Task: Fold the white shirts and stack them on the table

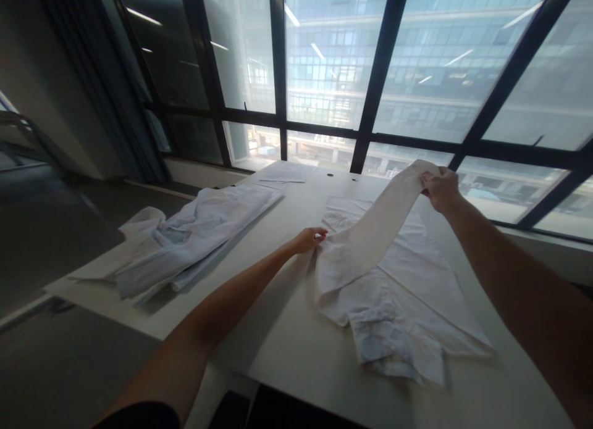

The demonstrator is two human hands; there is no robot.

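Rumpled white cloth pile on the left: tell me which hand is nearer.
Left. The left hand, at the white garment's left edge, is right of the pile, across bare tabletop; the right hand is farther right, holding fabric up.

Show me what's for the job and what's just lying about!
Seems part of the job:
White garment, partly lifted
Right hand, holding the lifted part
Left hand, at the garment's left edge
Table, underneath

Seems just lying about:
Heap of white cloth, untouched
Papers, at the far end
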